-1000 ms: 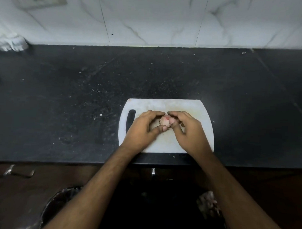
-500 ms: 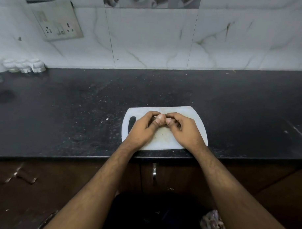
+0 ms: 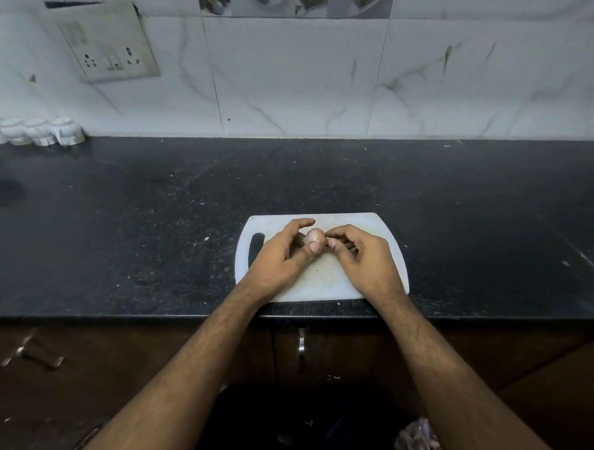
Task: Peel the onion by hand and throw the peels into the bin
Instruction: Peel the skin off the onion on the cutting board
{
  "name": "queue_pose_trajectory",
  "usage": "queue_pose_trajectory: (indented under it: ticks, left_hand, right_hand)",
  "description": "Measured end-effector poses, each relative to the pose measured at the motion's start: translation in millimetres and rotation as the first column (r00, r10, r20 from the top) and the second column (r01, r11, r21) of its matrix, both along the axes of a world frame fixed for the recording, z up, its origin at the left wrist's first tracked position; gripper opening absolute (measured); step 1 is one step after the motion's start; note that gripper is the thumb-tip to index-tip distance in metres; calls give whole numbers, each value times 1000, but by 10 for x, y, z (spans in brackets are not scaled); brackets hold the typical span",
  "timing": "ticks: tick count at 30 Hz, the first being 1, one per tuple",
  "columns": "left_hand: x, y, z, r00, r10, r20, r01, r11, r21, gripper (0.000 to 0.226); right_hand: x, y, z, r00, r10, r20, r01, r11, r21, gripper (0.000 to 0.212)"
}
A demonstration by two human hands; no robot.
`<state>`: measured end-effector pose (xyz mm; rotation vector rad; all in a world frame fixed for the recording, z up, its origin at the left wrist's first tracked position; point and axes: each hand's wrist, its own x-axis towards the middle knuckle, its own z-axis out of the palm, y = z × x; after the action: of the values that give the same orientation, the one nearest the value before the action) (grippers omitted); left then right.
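A white board (image 3: 324, 279) lies on a black, white-flecked counter (image 3: 137, 226) at the frame's centre. The onion (image 3: 314, 234) shows pale pink. Across the top, white wall tiles (image 3: 294, 80) carry grey-brown marble veins; brown cabinets (image 3: 351, 358) run below.

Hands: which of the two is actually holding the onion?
The left hand holds the onion between thumb and fingers. The right hand only pinches at its skin.
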<state>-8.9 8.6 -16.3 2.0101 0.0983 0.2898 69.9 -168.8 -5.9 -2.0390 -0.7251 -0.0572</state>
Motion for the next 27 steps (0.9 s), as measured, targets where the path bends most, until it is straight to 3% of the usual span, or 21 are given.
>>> queue_pose_trajectory:
  ticks: [5, 13, 19, 27]
  left_hand:
    - [-5, -25, 41, 999, -14, 34, 13, 1000, 26, 21]
    - [11, -16, -1, 1000, -10, -14, 10, 1000, 19, 23]
    - [17, 34, -54, 998, -70, -8, 70, 997, 45, 37]
    - [36, -16, -2, 998, -66, 19, 65, 997, 40, 27]
  right_hand:
    - [-21, 7, 7, 1000, 5, 27, -4, 1000, -16, 9]
    - [-13, -4, -10, 993, 27, 116, -23, 999, -36, 4]
    - [-18, 22, -26, 966, 47, 255, -4, 986, -167, 8]
    - [20, 22, -41, 944, 143, 296, -97, 982, -165, 9]
